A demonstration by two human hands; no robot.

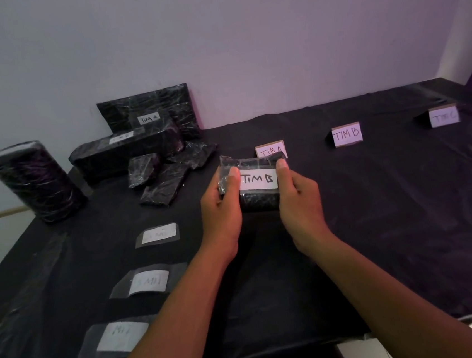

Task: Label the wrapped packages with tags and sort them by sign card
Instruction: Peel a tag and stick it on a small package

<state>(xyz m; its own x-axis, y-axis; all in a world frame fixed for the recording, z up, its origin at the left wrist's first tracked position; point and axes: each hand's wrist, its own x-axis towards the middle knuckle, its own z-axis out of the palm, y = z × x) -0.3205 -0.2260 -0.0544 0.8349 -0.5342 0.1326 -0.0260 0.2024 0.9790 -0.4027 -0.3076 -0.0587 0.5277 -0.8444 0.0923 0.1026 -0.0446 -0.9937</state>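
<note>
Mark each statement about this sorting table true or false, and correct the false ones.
1. Both hands hold one small wrapped package. True: the left hand and right hand grip its two ends.
2. The tag on that package reads TIM C. False: it reads TIM B.
3. Three sign cards stand on the black cloth. True: TIM A sign card, TIM B sign card and TIM C sign card.
4. The held package rests beside the TIM C card. False: it is held in front of the TIM A card.
5. Three loose tags lie on the cloth left of the arms. True.
</note>
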